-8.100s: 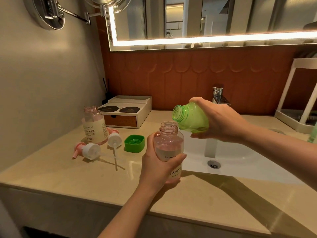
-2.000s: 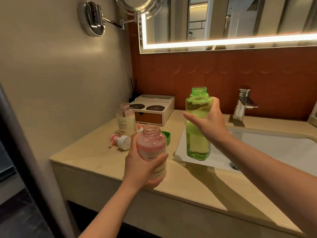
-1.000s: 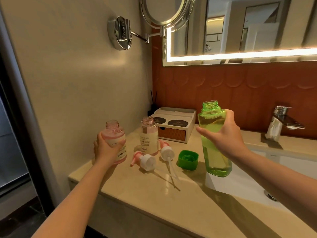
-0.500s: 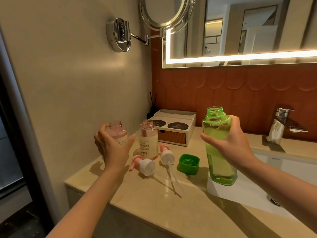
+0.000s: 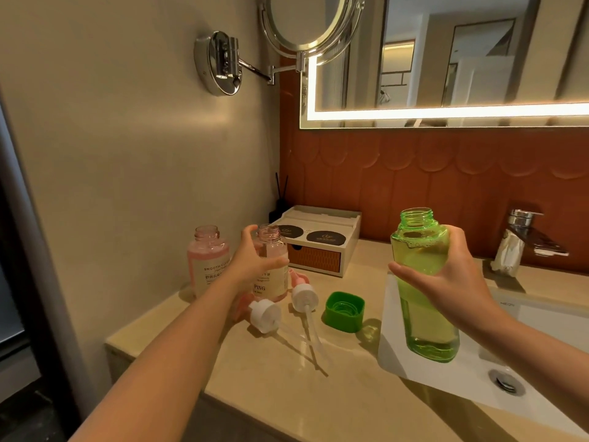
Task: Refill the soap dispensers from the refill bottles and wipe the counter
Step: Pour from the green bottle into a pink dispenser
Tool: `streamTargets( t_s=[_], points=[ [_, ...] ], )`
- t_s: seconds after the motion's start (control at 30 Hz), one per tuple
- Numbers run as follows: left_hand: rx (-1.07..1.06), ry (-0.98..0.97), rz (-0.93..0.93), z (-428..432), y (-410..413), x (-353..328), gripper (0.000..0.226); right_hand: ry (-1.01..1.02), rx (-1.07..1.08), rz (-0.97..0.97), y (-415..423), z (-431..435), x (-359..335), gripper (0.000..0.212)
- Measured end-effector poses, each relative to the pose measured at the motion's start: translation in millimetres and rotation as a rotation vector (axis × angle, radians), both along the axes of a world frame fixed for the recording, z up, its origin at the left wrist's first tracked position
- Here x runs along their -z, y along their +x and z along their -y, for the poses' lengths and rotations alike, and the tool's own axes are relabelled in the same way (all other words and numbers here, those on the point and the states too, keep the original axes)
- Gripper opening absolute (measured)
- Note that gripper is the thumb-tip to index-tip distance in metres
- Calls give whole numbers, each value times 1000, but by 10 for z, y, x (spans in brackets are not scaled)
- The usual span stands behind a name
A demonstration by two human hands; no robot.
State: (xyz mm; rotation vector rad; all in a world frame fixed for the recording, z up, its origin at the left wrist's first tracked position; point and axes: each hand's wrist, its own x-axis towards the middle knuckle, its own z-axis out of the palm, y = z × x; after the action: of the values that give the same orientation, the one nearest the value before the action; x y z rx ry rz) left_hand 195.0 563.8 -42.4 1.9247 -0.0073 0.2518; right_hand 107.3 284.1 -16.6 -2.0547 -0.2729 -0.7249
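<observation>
Head view: the person's left hand [image 5: 255, 263] is wrapped around the shoulder of the second pink dispenser [image 5: 272, 266], fingers closing on it but the bottle apparently not lifted; it stands upright near the back-left corner of the counter [image 5: 318, 393], just right of the first pink dispenser [image 5: 208, 263], which is open-mouthed and partly filled. The right hand [image 5: 446, 279] is clamped around the upper body of the green refill bottle [image 5: 425, 288], held upright and uncapped over the counter's edge with the sink [image 5: 526, 387].

The relation that matters: the dispenser's open mouth lies left of and lower than the refill bottle's neck, both long axes vertical. A pour would probably call for bringing the two together and tipping the green bottle leftward.

Two pump heads [image 5: 266, 314] and the green cap [image 5: 345, 311] lie on the counter between the hands, in front of the dispensers.
</observation>
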Motion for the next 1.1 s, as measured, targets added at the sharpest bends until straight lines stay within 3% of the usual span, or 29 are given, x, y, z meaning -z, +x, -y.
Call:
streamTargets(
  t_s=[0.2,0.37,0.53,0.73,0.9,1.1],
  points=[
    [-72,44,109,91,0,-52,72,-18,11,-1,13,59,6,76],
    [-148,56,280,137,-69,-241,76,-24,26,17,-25,141,-5,72],
    [-53,72,368,294,-423,-517,72,-10,24,36,-112,237,-32,68],
    [55,-1,351,619,-881,-464,59,-48,23,42,-282,392,-54,70],
    [156,-59,300,941,-1235,-234,71,-79,11,35,-444,544,-79,80],
    [228,44,269,1362,-1454,39,77,-119,-12,25,-611,689,-11,84]
  ],
)
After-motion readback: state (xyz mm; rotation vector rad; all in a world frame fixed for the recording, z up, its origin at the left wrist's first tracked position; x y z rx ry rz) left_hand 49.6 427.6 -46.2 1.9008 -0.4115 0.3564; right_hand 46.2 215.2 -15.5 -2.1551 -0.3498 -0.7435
